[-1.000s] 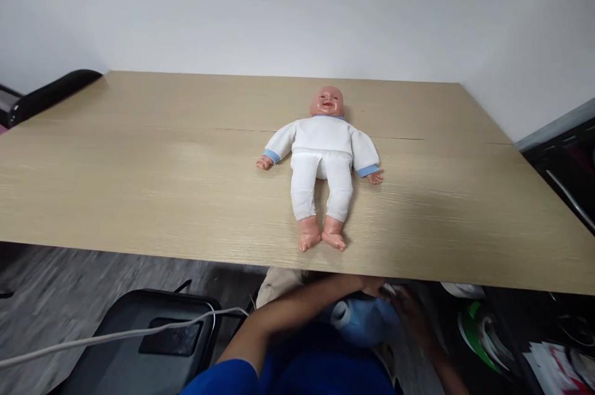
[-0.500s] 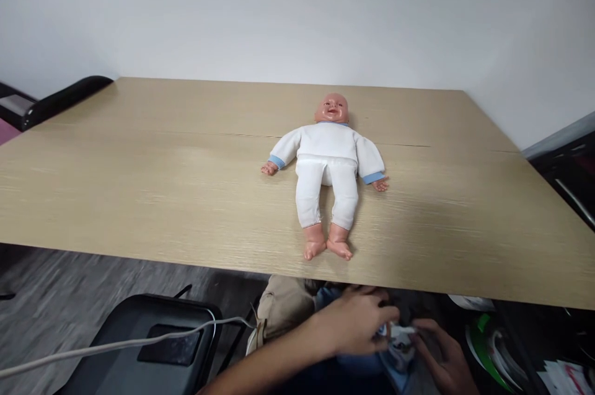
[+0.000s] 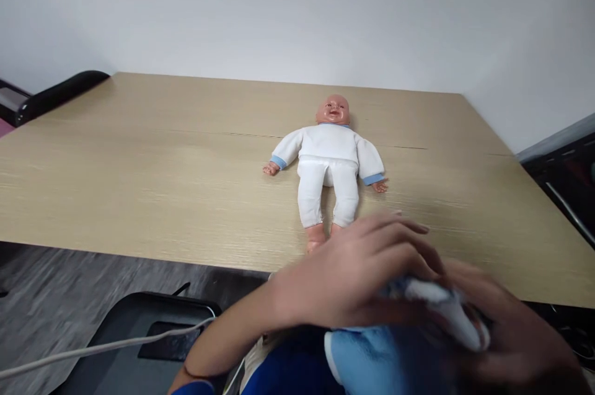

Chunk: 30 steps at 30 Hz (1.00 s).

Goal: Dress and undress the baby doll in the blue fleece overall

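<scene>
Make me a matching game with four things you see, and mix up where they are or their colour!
1. doll
2. light blue cloth
3. pale cable
4. doll's sleeve cuffs

A. stretching in from the picture's lower left
B. blue
C. lying on its back on the table
D. at the left hand and right hand

Pairs: 1-C, 2-D, 3-A, 4-B
</scene>
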Available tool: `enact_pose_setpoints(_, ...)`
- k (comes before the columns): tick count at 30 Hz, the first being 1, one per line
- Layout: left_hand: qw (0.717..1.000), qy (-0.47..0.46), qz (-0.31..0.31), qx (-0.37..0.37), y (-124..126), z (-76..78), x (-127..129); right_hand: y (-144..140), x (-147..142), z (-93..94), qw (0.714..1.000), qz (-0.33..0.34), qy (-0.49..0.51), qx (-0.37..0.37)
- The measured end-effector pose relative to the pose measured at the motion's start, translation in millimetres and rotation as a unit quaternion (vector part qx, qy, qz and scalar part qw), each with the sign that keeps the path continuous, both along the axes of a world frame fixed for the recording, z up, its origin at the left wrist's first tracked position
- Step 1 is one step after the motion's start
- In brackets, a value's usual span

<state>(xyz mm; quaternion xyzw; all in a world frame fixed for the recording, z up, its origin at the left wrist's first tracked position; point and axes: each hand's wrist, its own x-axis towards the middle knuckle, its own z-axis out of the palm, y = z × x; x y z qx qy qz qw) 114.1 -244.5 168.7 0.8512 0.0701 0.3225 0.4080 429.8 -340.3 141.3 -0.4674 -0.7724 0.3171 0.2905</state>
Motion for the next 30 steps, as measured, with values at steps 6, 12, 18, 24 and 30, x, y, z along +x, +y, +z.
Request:
enact_pose_setpoints(6, 0.987, 0.104, 0.04, -0.112, 67.8, 51.0, -19.7, 97.3, -33.7, 58.1, 0.984, 0.081, 0.104, 0.123)
enact_pose_setpoints(12, 0.987, 0.157, 0.025, -0.035, 125.2, 72.3, -27.8, 166.0, -28.3, 47.3, 0.983, 0.075, 0.167, 0.024)
enact_pose_setpoints(18, 0.99, 0.114, 0.072, -0.044, 156.9, 62.8, -37.8, 196.8, -32.6, 30.2, 0.983, 0.107, 0.129, -0.072)
enact_pose_setpoints(24, 0.982, 0.176, 0.061, -0.031, 186.6, 68.0, -51.4, 221.6, -38.5, 33.0, 0.975, 0.068, 0.203, -0.056)
enact_pose_setpoints(30, 0.983, 0.162, 0.036, -0.076, 204.9, 63.5, -58.9, 256.1, -34.0, 43.0, 0.962, 0.158, 0.209, -0.074)
